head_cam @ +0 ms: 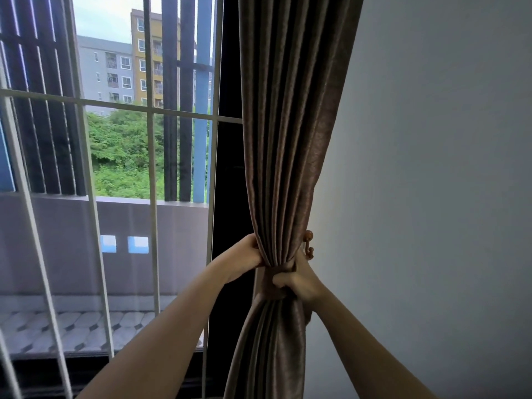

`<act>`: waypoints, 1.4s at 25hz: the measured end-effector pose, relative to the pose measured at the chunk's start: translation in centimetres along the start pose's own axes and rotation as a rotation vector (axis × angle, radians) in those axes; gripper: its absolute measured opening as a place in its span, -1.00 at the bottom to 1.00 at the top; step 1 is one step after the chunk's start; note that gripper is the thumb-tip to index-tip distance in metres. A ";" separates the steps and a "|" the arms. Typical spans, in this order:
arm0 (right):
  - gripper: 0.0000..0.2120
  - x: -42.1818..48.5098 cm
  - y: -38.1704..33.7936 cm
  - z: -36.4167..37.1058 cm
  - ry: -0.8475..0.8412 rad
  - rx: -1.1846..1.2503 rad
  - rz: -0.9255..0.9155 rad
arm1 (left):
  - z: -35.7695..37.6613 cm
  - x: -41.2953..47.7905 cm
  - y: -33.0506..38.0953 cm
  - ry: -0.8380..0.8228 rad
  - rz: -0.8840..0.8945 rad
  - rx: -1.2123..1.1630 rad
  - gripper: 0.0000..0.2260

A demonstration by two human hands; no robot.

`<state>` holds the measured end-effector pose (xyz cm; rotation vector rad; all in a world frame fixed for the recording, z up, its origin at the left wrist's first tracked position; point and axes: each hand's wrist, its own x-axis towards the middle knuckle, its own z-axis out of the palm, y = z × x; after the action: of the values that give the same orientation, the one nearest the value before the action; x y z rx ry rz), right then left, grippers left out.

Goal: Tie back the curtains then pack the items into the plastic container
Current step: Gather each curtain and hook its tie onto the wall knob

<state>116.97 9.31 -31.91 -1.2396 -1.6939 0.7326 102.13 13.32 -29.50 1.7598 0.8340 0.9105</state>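
A brown curtain (288, 125) hangs at the right edge of the window, gathered into a narrow bunch at waist height. A band of the same brown cloth, the tieback (272, 283), wraps the bunch. My left hand (244, 259) grips the gathered folds from the left, just above the band. My right hand (299, 279) holds the bunch from the right, fingers curled around the tieback. A wooden wall hook (309, 243) with a round knob sticks out just above my right hand, behind the curtain's edge. No plastic container is in view.
A plain grey wall (431, 168) fills the right half. On the left is a glass window with white metal bars (152, 168), a dark window frame (229, 182) beside the curtain, and a tiled balcony outside.
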 end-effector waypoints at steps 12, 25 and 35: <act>-0.35 -0.1 -1.4 -0.6 -0.108 0.013 -0.020 | -1.1 0.0 0.3 0.143 0.063 0.454 -0.78; -0.35 0.3 0.6 -0.1 -0.063 0.029 -0.049 | 0.2 -1.8 -0.2 0.397 0.427 0.467 -0.89; -0.21 -0.2 0.0 -1.3 -0.183 0.103 -0.068 | -4.0 -2.3 2.1 -0.088 -0.201 0.261 -0.81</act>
<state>118.19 9.04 -31.45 -1.0658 -1.8128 0.9028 97.87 12.45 -26.99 1.8820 1.0886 0.6082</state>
